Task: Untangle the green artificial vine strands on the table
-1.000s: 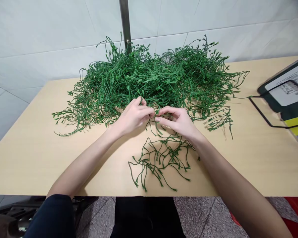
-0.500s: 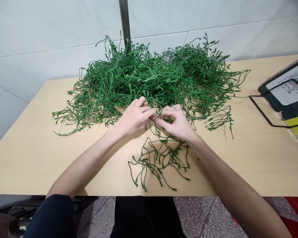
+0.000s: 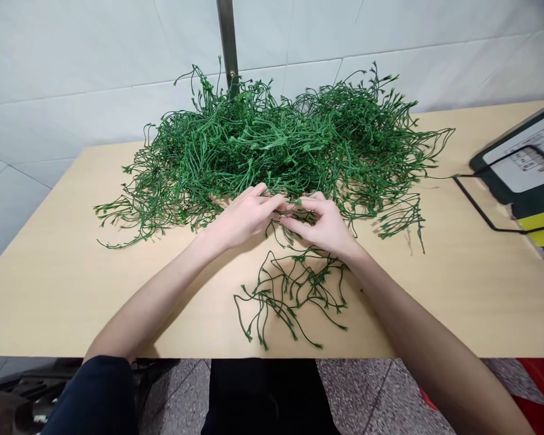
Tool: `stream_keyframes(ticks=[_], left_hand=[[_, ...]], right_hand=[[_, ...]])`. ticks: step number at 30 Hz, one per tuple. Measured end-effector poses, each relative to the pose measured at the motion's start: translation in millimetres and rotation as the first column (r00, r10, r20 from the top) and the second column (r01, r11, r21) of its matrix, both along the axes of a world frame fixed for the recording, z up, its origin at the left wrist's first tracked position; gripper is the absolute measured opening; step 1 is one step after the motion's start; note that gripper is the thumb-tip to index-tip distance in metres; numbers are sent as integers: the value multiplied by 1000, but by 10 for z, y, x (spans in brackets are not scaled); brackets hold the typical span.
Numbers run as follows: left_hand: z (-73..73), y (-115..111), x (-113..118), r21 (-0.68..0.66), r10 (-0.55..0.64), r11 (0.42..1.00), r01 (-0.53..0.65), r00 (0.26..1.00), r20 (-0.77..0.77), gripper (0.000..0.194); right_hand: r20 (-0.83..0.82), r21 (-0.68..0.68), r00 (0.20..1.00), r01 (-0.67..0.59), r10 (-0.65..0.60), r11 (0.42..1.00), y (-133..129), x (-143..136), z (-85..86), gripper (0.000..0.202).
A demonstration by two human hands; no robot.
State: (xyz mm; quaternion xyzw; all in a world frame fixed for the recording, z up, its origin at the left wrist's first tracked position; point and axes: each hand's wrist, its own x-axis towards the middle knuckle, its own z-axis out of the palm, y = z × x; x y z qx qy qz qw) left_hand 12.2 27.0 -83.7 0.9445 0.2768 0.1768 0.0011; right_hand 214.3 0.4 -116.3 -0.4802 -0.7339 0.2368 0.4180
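— Two hands meet where?
— At the near edge of the green stem pile (image 3: 281, 145). Left hand (image 3: 245, 219) and right hand (image 3: 326, 226) both pinch one stem; a loose sprig (image 3: 290, 290) lies nearer on the table (image 3: 49, 278).

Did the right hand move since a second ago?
Yes. The right hand slid a little left and toward the big green pile, judged against the loose sprig lying on the table.
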Motion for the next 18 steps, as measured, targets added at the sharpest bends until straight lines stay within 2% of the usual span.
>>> stream_keyframes(ticks=[4,12,18], left_hand=[[64,-37,13,-93,8,996,-8,1000,-1,24],[127,-72,42,-236,11,972,-3,999,33,16],[159,-69,16,-324,18,946,4,998,67,19]], right_hand=[[-59,-13,998,-14,13,1000,-10,2,1,19],[-205,-37,974,-102,92,994,17,19,-3,13],[-243,-51,963,-133,117,990,38,34,15,19]])
